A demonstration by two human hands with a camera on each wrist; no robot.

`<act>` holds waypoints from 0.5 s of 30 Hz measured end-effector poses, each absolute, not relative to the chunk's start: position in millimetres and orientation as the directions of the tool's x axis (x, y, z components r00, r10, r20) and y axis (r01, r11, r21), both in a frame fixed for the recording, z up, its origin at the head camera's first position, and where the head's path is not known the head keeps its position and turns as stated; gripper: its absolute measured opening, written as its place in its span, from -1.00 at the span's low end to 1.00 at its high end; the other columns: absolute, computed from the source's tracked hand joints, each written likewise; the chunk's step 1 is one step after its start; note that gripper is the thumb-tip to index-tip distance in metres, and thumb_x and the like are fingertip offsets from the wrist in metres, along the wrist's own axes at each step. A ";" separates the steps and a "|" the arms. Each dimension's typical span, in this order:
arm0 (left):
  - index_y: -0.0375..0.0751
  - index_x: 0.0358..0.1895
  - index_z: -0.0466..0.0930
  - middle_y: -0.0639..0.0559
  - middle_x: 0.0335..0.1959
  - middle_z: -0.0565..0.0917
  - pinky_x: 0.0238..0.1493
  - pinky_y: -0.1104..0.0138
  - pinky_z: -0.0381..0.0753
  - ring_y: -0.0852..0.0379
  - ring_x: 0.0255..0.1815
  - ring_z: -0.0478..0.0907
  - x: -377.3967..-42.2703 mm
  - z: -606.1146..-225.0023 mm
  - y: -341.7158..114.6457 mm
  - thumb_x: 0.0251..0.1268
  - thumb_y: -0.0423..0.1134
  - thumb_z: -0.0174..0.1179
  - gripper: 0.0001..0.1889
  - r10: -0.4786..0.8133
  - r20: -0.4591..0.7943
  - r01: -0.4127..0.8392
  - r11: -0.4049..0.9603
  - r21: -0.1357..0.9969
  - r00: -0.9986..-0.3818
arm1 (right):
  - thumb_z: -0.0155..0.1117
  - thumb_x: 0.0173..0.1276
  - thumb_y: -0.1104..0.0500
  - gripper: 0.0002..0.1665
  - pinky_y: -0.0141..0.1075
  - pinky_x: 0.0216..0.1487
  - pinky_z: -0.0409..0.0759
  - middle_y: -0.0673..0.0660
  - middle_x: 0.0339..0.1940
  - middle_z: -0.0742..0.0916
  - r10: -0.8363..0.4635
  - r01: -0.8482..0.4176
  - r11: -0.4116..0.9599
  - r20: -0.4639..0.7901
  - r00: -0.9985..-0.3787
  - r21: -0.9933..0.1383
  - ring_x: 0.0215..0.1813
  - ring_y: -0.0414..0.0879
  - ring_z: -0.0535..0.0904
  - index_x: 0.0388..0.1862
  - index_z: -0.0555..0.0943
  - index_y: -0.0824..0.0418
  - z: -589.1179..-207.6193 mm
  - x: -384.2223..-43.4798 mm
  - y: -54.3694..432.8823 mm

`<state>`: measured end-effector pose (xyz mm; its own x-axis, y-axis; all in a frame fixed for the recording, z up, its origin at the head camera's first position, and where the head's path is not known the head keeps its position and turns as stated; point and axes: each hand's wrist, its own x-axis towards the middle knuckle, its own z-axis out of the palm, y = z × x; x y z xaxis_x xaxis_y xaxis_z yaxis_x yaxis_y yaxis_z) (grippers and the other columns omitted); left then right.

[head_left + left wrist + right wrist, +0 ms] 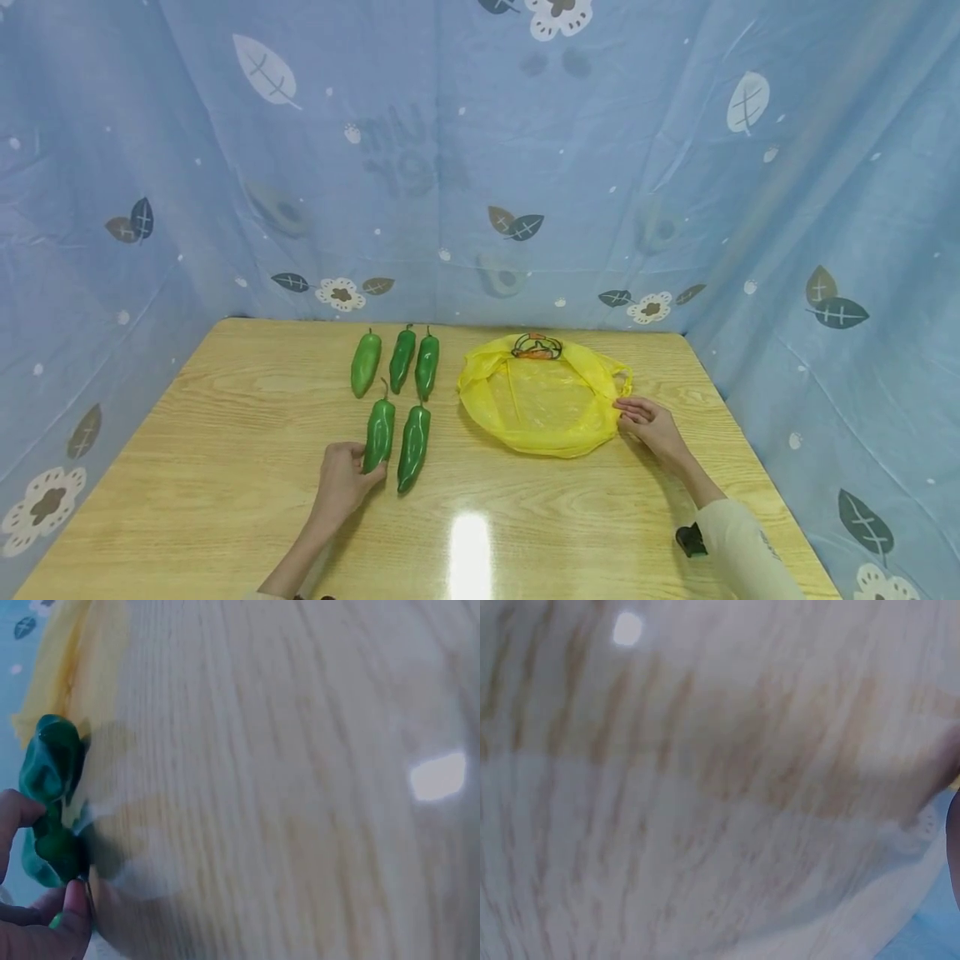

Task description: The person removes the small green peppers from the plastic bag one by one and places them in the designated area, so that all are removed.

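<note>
My left hand [345, 485] pinches the lower end of a green pepper [380, 429] lying on the table, thumb on one side and fingers on the other. In the left wrist view its fingertips sit either side of that pepper [60, 853]. Just right of it lies another green pepper [413, 446]. At the right, my right hand [658, 432] pinches the right edge of a yellow plastic bag [480, 410], which lies with its mouth spread wide. In the right wrist view only a blurred sliver of the hand [952, 832] shows at the edge.
Behind the held pepper lie a lighter green pepper [366, 364] and two darker ones [402, 360], left of the bag. A small black object [691, 540] is by the right sleeve. A blue patterned curtain [450, 167] borders the wooden table [247, 417].
</note>
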<state>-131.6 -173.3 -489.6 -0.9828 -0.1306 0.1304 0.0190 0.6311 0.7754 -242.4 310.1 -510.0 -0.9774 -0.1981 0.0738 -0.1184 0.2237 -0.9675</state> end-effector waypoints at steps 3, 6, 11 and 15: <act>-0.73 -0.16 0.53 -0.50 -0.16 0.55 -0.18 0.06 0.65 -0.25 -0.20 0.53 -130.6 -486.0 -175.0 0.04 -0.44 0.35 -0.63 -0.107 0.113 0.020 0.630 0.776 -0.988 | 0.14 0.38 0.41 -0.47 -0.55 -0.02 0.55 0.62 0.20 0.43 -0.227 -0.129 0.243 0.073 -0.971 -0.962 0.00 -0.41 0.55 0.25 0.29 0.64 -506.2 -242.3 310.9; -0.79 -0.04 0.44 -0.53 -0.13 0.53 -0.20 0.07 0.66 -0.26 -0.20 0.55 -131.7 -482.4 -176.5 0.09 -0.40 0.35 -0.51 -0.102 0.077 -0.004 0.630 0.777 -0.992 | 0.14 0.39 0.37 -0.43 -0.50 -0.02 0.58 0.59 0.25 0.40 -0.246 -0.134 0.273 0.066 -0.967 -0.953 0.03 -0.39 0.55 0.30 0.26 0.59 -498.9 -242.6 310.9; -0.81 0.05 0.35 -0.64 0.00 0.47 -0.05 -0.02 0.62 -0.45 -0.03 0.52 -131.9 -474.2 -181.6 0.19 -0.29 0.32 -0.41 -0.077 0.048 -0.009 0.614 0.789 -0.996 | 0.14 0.42 0.29 -0.32 -0.25 -0.01 0.65 0.50 0.41 0.24 -0.259 -0.096 0.319 0.010 -0.966 -0.943 0.12 0.03 0.59 0.42 0.15 0.48 -480.9 -242.3 310.6; -0.75 0.22 0.19 -0.65 0.18 0.32 0.11 -0.13 0.48 -0.52 0.17 0.35 -130.1 -465.0 -193.8 0.32 -0.21 0.22 -0.33 -0.057 -0.008 -0.040 0.591 0.806 -0.998 | 0.09 0.47 0.23 -0.30 -0.04 -0.03 0.65 0.53 0.44 0.15 -0.290 -0.098 0.406 -0.027 -0.957 -0.909 0.14 0.38 0.49 0.45 0.08 0.48 -465.9 -242.6 309.8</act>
